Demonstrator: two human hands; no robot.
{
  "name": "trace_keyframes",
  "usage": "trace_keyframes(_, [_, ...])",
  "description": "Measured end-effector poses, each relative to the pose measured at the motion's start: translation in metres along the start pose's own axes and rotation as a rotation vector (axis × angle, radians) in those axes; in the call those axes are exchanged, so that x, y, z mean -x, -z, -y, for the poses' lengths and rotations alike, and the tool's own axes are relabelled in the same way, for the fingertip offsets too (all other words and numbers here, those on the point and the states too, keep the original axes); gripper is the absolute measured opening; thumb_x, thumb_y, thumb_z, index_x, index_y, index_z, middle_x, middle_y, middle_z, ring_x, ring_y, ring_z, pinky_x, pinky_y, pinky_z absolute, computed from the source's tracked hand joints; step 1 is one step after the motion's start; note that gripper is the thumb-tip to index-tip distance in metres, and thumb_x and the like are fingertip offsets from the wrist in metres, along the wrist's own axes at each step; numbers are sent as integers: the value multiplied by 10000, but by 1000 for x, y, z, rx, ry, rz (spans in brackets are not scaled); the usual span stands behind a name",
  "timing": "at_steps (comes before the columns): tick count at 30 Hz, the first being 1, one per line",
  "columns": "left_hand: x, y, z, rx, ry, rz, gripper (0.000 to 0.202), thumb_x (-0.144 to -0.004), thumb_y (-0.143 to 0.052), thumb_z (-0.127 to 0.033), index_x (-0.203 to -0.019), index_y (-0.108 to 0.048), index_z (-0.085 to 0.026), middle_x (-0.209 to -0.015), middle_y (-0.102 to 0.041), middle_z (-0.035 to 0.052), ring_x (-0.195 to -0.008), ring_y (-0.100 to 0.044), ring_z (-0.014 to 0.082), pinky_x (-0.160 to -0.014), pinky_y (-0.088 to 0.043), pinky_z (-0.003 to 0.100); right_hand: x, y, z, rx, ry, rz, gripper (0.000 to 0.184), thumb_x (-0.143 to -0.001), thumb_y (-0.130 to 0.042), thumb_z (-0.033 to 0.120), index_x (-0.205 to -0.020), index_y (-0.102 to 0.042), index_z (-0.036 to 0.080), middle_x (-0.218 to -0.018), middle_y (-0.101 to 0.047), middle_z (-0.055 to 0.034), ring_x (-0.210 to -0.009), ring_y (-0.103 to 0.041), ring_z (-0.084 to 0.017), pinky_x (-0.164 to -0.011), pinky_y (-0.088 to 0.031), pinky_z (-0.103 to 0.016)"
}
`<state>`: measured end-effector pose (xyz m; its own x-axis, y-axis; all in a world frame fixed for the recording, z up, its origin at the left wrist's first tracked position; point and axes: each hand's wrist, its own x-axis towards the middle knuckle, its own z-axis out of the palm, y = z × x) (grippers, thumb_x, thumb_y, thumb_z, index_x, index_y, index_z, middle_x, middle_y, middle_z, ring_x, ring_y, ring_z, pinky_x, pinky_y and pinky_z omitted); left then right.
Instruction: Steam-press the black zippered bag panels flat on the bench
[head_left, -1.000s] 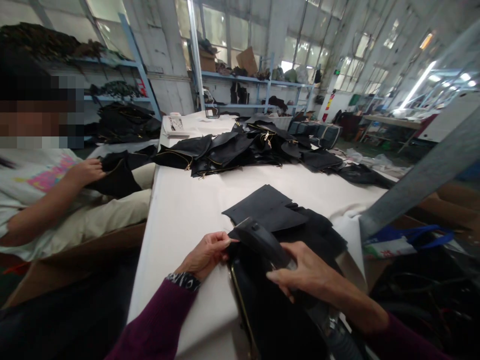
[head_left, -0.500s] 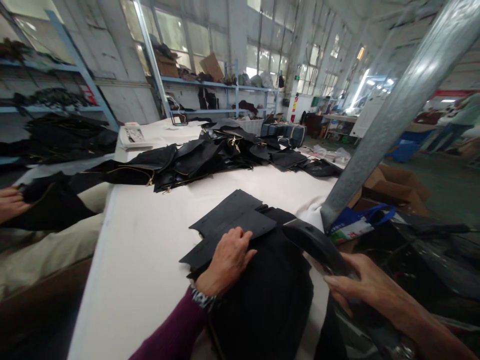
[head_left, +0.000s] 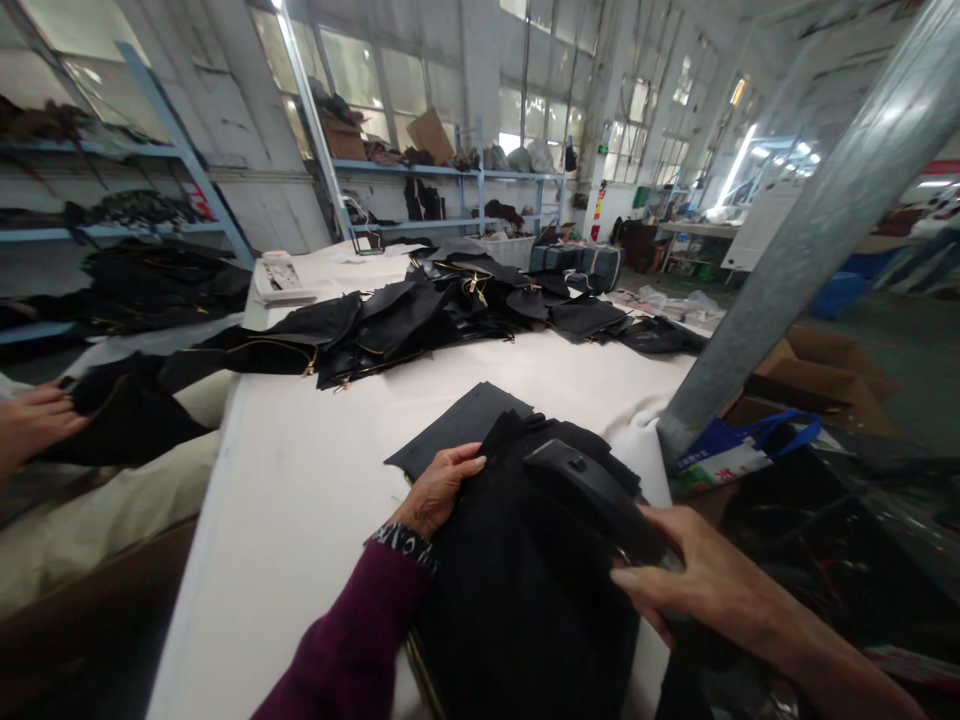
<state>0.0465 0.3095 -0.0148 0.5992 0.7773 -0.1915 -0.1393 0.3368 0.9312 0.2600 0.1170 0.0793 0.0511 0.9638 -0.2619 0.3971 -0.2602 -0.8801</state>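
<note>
My left hand [head_left: 441, 488] pinches the left edge of a black fabric piece [head_left: 517, 540], thumb on top. This cloth lies over a stack along the near side of the white table. A smooth dark panel [head_left: 469, 425] sticks out beyond my left fingers. In my right hand [head_left: 697, 575] is a black curved hand tool [head_left: 592, 490]; its rounded head is over the fabric, and I cannot tell whether it touches. Gold zipper teeth [head_left: 424, 670] show along the lower left side of the stack.
A heap of black zippered pouches [head_left: 405, 315] spreads across the back of the white table [head_left: 300, 480]. A slanted metal post [head_left: 787, 240] rises at the right, near cardboard boxes [head_left: 825, 375] and a blue bag [head_left: 739, 445]. Another person's hand [head_left: 37, 420] holds black fabric at far left.
My left hand has moved from lying on the dark panel to gripping the fabric edge, which now covers part of that panel. The hand tool has shifted left over the fabric.
</note>
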Motion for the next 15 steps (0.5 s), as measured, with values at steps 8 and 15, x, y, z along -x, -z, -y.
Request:
trace_keyframes(8, [4, -3, -1, 132, 6, 76, 338, -682, -752, -237, -994, -696, -118, -836, -739, 85, -676, -676, 163, -683, -519, 259, -52, -16, 2, -44, 93, 131, 231, -779, -681, 369, -785, -585, 159, -512, -600, 35, -417, -546, -118, -420, -421, -206])
trace_keyframes(15, [4, -3, 0, 204, 24, 39, 282, -672, -757, -178, -943, -709, -120, -799, -743, 82, -637, -677, 150, -629, -529, 226, -59, 8, 7, -97, 91, 27, 254, -798, -657, 389, -779, -528, 171, -538, -560, 45, -433, -529, -108, -415, -435, -210])
